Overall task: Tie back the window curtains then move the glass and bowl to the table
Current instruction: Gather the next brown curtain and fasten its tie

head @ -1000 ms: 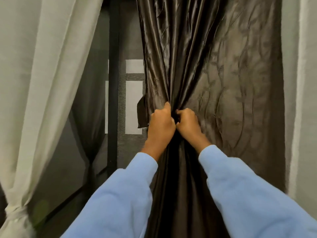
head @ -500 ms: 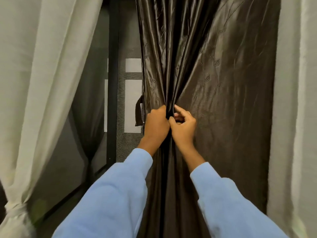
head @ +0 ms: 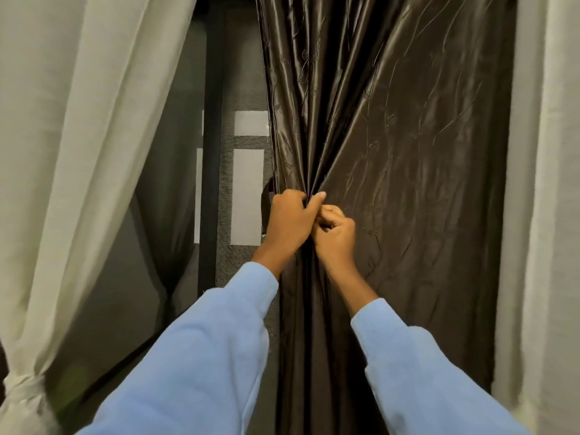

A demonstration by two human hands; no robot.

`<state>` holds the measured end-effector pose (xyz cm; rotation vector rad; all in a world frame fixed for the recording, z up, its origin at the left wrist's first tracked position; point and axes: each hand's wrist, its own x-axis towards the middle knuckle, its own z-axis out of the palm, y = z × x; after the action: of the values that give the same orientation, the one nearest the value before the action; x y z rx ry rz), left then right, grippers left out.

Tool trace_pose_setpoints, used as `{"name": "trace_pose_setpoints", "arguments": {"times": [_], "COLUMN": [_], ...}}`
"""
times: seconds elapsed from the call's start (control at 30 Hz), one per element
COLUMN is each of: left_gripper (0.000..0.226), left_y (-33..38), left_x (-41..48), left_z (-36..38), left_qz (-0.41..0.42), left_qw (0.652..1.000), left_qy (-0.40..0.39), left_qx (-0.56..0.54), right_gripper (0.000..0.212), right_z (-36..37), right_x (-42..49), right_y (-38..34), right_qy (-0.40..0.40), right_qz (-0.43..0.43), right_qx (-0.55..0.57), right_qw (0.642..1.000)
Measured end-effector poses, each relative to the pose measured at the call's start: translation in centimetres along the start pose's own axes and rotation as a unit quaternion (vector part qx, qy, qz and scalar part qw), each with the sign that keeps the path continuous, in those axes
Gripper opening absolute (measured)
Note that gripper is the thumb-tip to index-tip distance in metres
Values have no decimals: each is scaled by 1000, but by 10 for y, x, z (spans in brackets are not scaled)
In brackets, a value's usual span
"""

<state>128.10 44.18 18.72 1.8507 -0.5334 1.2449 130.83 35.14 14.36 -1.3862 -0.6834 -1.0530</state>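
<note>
Bunching the dark curtain [head: 392, 136] at its middle: left hand [head: 290, 222] curled round the gathered folds, right hand [head: 337, 238] tucked against it, fingers pinching the same pleats, knuckles touching. So I'm in the tie-back step. The pale curtain [head: 78, 152] by the window's left edge hangs cinched low by its tie [head: 22, 383]. Next, I reckon, a band has to go round this bundle and fasten, one hand holding the folds tight. Glass and bowl: not in sight.
</note>
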Motion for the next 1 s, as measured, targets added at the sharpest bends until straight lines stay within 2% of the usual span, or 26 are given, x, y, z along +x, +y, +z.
{"name": "trace_pose_setpoints", "arguments": {"times": [0.17, 0.27, 0.47, 0.53, 0.67, 0.77, 0.83, 0.93, 1.0], "left_gripper": [55, 52, 39, 31, 27, 25, 22, 20, 21], "left_y": [2, 4, -1, -1, 0, -1, 0, 3, 5], "left_x": [5, 5, 13, 13, 10, 7, 6, 4, 3], "left_z": [8, 12, 15, 17, 23, 29, 32, 36, 38], "left_qz": [-4, -13, -8, -2, 2, 0, 1, 12, 17], "left_qw": [1000, 999, 990, 988, 986, 984, 982, 978, 976], "left_qy": [10, -3, -55, -64, -60, -50, -50, -53, -55], "left_qx": [16, 44, 131, 143, 159, 172, 183, 202, 208], "right_gripper": [26, 25, 16, 18, 14, 12, 29, 83, 107], "right_z": [-8, -13, -34, -53, -96, -122, -135, -150, -159], "right_x": [-2, -1, 6, 12, 30, 40, 44, 49, 51], "right_y": [4, 6, 5, 0, -5, -4, 2, 13, 17], "right_qy": [0, -10, -141, -88, 134, 206, 231, 248, 243], "right_qz": [-16, -9, -53, -70, -87, -88, -67, 43, 118], "right_qx": [21, 13, -133, -164, -230, -268, -321, -348, -325], "right_qw": [1000, 1000, 980, 980, 960, 937, 916, 903, 906]}}
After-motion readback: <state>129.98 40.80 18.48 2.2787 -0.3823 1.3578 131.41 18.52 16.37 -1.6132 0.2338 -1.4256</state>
